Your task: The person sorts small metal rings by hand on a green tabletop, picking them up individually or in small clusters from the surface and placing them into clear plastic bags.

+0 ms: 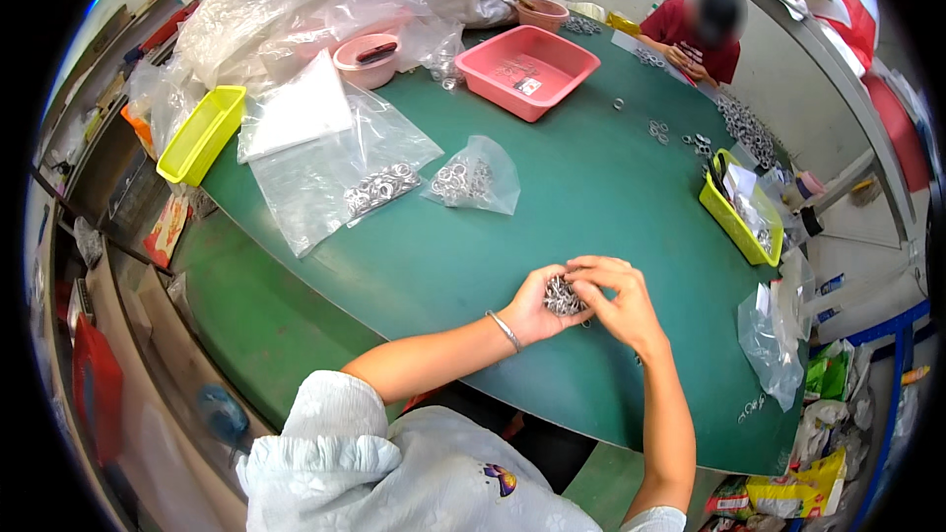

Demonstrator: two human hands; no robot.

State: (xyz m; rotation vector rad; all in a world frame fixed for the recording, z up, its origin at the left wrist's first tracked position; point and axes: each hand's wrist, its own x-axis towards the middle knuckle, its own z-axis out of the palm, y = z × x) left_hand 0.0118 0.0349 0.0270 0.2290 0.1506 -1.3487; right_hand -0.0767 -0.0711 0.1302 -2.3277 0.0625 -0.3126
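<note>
Over the near part of the green table [473, 266], both my hands come together around a handful of small silver metal rings [563, 298]. My left hand [533, 309] cups them in its palm, a bracelet at its wrist. Curled over the heap from the right, my right hand [623, 303] has its fingers against the rings; what its fingertips pinch is too small to tell. Farther off lies a small clear bag of rings [473, 177]. Left of it, a larger clear plastic bag [315, 172] has more rings [379, 187] in its corner.
A pink tray [532, 103] and a pink bowl [367, 67] stand at the back. Yellow-green baskets sit left [204, 133] and right [739, 222]. Plastic bags [774, 335] lie at the right edge. A co-worker [700, 34] in red sits far right, near a ring pile [746, 128].
</note>
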